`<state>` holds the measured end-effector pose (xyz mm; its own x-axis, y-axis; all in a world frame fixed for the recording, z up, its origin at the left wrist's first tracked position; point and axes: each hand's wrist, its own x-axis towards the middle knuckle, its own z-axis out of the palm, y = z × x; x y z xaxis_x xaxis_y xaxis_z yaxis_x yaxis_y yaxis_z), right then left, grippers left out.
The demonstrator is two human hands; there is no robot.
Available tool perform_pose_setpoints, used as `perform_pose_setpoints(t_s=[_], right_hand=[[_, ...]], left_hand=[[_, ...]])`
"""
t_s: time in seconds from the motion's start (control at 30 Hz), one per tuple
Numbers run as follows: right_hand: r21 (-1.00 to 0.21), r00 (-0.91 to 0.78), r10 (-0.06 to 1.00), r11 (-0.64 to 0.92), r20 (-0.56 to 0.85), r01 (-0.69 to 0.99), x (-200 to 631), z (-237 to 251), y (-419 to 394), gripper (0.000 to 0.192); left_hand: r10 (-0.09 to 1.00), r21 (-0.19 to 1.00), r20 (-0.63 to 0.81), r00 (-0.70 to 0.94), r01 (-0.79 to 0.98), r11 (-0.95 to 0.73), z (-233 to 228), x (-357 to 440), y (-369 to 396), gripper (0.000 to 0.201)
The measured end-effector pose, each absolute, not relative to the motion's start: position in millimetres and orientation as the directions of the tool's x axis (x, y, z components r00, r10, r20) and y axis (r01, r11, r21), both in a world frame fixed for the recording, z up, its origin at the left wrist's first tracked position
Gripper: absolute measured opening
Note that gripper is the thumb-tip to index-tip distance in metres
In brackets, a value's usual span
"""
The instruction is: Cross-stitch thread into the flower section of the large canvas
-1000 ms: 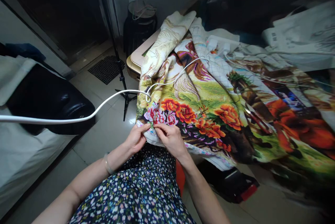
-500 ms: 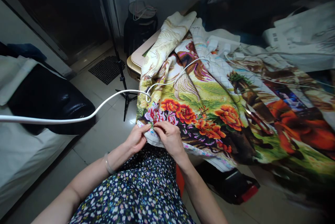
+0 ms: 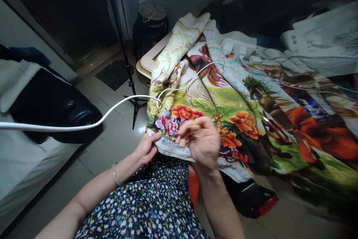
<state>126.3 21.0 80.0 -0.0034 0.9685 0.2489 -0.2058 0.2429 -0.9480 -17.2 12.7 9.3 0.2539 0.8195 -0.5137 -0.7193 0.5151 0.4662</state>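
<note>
My left hand (image 3: 147, 146) pinches the cloth (image 3: 223, 99) at near left; my right hand (image 3: 200, 138) (blurred, half-curled) is over its near side, grip: cannot tell.

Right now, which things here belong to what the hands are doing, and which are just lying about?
In the job:
colourful flower-patterned cloth, its edge pinched by the left hand
right hand, just above it

Seemingly just lying about:
slim black tripod stand
dark maze-patterned floor mat
white printed bag
</note>
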Motion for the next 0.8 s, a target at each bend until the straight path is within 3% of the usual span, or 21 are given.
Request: perform_pose_setpoints(t_s=[0.07, 0.17, 0.27, 0.37, 0.5, 0.8], right_hand=[[-0.868, 0.154, 0.920, 0.391, 0.361, -0.307, 138, 95, 25, 0.012], [-0.864, 0.251, 0.876, 0.462, 0.411, -0.199, 146, 96, 26, 0.014], [-0.976, 0.071, 0.976, 0.211, 0.207, -0.053, 144, 75, 20, 0.012], [-0.974, -0.145, 0.989, 0.043, 0.010, 0.222, 140, 52, 12, 0.011], [-0.865, -0.233, 0.972, 0.138, 0.025, 0.482, 134, 41, 8, 0.019], [-0.816, -0.237, 0.971, 0.164, 0.035, 0.554, 129, 42, 10, 0.024]], left_hand=[[0.818, 0.459, -0.518, 0.252, -0.724, 0.514, 8, -18, 13, 0.038], [0.815, 0.448, -0.517, 0.261, -0.729, 0.518, 7, -18, 13, 0.041], [0.815, 0.450, -0.522, 0.252, -0.731, 0.514, 6, -18, 13, 0.043], [0.811, 0.459, -0.529, 0.248, -0.720, 0.520, 7, -19, 13, 0.040], [0.806, 0.469, -0.542, 0.238, -0.710, 0.525, 7, -19, 13, 0.030], [0.814, 0.483, -0.538, 0.220, -0.711, 0.511, 7, -19, 13, 0.029]])
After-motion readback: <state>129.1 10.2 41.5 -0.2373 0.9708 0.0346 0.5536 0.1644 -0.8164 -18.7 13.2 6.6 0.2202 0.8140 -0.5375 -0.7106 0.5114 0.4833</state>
